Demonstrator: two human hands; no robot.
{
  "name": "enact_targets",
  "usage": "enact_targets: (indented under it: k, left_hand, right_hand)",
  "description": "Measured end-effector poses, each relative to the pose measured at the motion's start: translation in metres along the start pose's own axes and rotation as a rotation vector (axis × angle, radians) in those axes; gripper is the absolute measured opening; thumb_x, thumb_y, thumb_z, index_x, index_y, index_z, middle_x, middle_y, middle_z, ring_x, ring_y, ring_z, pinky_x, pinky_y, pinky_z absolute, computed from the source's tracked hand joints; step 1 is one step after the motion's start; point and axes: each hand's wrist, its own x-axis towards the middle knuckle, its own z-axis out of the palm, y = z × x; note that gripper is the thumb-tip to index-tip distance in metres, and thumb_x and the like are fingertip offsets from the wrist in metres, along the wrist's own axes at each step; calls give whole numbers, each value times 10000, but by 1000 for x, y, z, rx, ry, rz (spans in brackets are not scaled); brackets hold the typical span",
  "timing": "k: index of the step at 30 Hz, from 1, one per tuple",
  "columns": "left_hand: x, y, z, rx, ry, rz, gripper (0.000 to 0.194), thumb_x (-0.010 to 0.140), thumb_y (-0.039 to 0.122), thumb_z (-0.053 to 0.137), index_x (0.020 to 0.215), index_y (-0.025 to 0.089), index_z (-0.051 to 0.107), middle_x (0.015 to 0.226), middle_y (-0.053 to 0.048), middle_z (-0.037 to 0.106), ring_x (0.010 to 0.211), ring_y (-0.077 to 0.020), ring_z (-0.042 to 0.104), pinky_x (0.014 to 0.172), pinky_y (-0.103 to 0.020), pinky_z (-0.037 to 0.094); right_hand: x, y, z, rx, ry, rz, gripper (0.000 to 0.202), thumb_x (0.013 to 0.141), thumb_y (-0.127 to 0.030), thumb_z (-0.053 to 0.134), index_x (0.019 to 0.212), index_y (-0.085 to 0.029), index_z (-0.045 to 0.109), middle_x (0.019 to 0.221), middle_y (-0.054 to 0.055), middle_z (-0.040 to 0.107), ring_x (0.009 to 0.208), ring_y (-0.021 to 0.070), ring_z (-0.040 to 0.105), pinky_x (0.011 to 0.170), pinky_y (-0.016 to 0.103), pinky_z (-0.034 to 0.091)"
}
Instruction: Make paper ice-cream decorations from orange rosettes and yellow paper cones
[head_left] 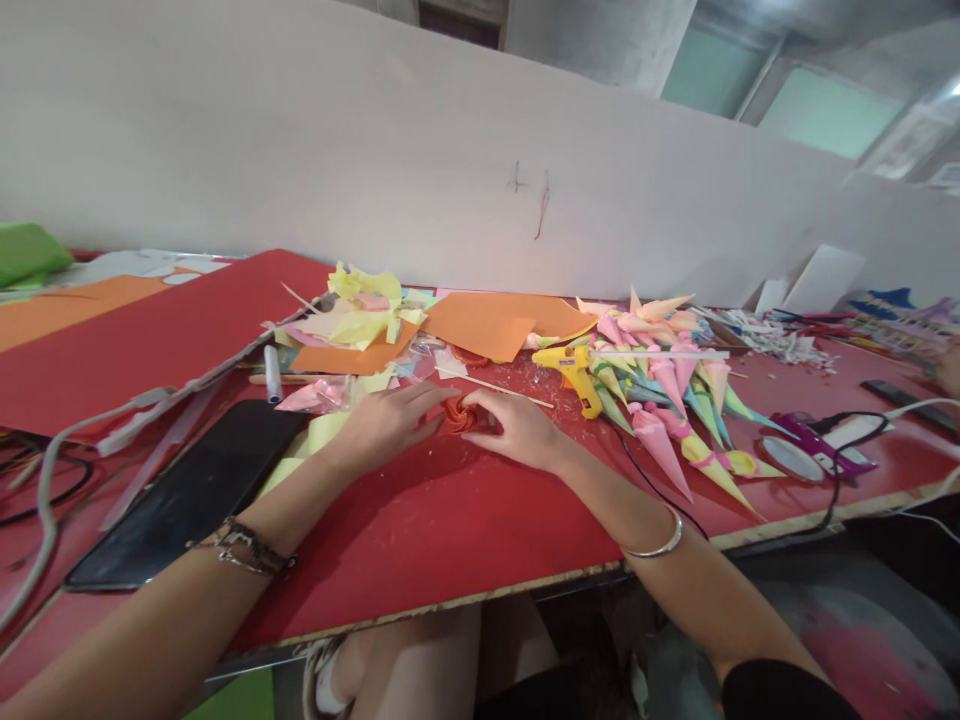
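Note:
An orange-red paper spiral (460, 416), coiled like a rose, is held just above the red tabletop (480, 530). My left hand (390, 425) has its fingertips curled at the spiral's left edge. From the other side, my right hand (517, 430) curves thumb and fingers around its right edge. Both hands are partly closed, and their fingers hide some of the rim. A yellow hot glue gun (576, 375) with a long white glue stick lies to the right of my right hand. Beyond the spiral is a thin wooden stick (499, 385).
Several pastel paper cones (660, 450) are heaped at the right, near a tape roll (791, 458). A black phone (195, 500) lies left of my left forearm. Orange paper sheets (480, 325), yellow scraps (360, 310) and a marker (272, 374) lie behind. Cables cross both sides.

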Motion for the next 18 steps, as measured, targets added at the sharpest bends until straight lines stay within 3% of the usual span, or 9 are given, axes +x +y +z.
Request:
enact_targets:
  k: [3,8,12,18]
  left_hand:
    - [-1,2,-3,-65,-39,11,449,807,219,355,1253,221,405,1147,-78,569,925,-178,588,749,-257,450]
    - [0,7,-5,-159,-152,15,715,765,407,497,1364,200,165,1337,-159,379,1066,-267,525,830,-329,435]
    - [1,8,-1,-233,-157,51,680,784,405,506,1349,227,171,1302,-142,424,1093,-243,507,859,-311,417]
    - [0,11,1,-316,-106,35,585,819,381,464,1322,222,212,1265,-125,467,1090,-207,508,862,-273,412]
  right_hand:
    - [1,0,0,-9,38,-16,239,776,-323,533,976,-194,511,881,28,616,726,118,564,660,239,424]
    - [1,0,1,-22,62,-54,253,770,-306,543,988,-184,504,952,50,614,844,140,575,732,259,440]
    - [1,-1,3,-27,26,-80,253,773,-304,543,993,-189,496,989,55,611,895,156,577,750,276,448]
    - [0,-4,5,2,-46,-7,367,774,-274,539,1095,-165,397,1023,91,591,892,186,591,726,310,466]
